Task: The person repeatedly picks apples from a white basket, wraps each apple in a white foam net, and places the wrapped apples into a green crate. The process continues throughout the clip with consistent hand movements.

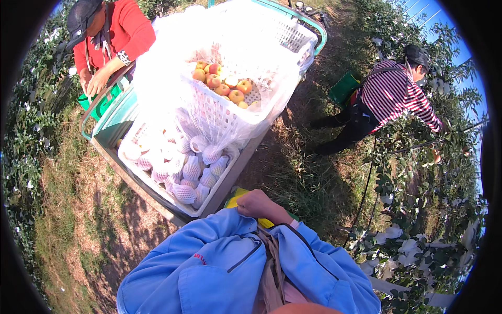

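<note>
My right hand [257, 204] reaches across my front with its fingers curled on the cuff of my blue jacket's left sleeve [235, 221]. Hidden from sight is my left hand, beyond that sleeve. A yellow and green bag or container [235, 198] shows partly behind my right hand. Just ahead, a white plastic crate [229, 172] holds apples in white foam nets [192, 168]. Beyond it, a second white crate [223, 102], lined with clear plastic film, contains bare red-and-yellow apples [223, 84]. Strong glare washes out much of the film.
Both crates ride on a cart with a green metal frame [323, 37]. At its left, a person in red [129, 27] bends over a green basket [108, 104]. On the right, a person in stripes [384, 94] reaches into fruit trees [431, 176]. Grass and soil [90, 188] lie around the cart.
</note>
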Demonstrator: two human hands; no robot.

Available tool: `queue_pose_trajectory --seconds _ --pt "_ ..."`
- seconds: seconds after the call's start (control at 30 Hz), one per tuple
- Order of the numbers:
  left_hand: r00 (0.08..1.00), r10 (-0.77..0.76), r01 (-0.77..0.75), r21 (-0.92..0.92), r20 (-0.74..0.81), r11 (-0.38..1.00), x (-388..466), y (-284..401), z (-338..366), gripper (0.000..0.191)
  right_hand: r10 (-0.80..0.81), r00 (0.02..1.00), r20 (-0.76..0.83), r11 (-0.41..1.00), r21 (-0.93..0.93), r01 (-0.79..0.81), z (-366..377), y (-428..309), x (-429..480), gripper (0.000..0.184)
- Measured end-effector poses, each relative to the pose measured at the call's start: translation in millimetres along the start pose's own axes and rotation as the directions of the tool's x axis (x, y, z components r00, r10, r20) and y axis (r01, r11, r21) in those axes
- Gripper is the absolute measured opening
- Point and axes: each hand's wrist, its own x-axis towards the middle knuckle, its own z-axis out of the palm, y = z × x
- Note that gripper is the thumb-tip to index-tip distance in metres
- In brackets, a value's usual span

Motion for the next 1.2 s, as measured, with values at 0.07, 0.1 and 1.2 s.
queue_pose_trajectory --seconds 0.07,0.1,1.2 --pt "0.998 0.050 -0.050 -0.003 -0.022 0.999 4.3 2.3 -1.8 0.010 0.036 0.999 -0.026 0.999 0.025 -0.036 2.5 3.8 -4.5 0.025" --pt "0.997 0.068 -0.068 0.004 -0.035 0.998 3.7 1.3 -2.7 0.010 0.045 0.998 -0.040 0.998 0.039 -0.043 -0.1 1.8 -3.7 0.025" --pt "0.307 -0.639 0.084 -0.649 -0.705 0.756 -80.0 27.8 -171.5 0.033 0.453 0.589 -0.669 0.757 0.638 0.142 -85.9 -56.6 -28.6 0.036"
